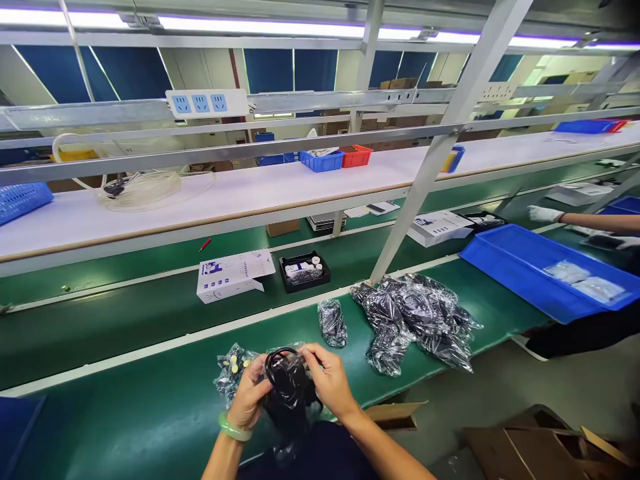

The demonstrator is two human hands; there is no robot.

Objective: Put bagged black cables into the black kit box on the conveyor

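Note:
Close to my body, over the edge of the green workbench (165, 400), I hold a black cable (287, 377) coiled up with clear plastic bag film around it. My left hand (249, 393), with a pale green bangle on the wrist, is closed around the coil's left side. My right hand (327, 380) pinches the top right of the bag. A small clear bag with pale round caps (235, 363) lies left of my hands. Beyond them, one plastic-wrapped black bundle (333, 323) lies alone, and a heap of similar bagged black bundles (415, 317) is to its right.
On the belt behind stand an open white printed box (234, 275) and a black tray with white parts (304, 270). A slanted metal post (425, 193) rises at the right. A blue bin (515, 267) sits near a co-worker's gloved hand (545, 213). Cardboard (515, 453) lies on the floor.

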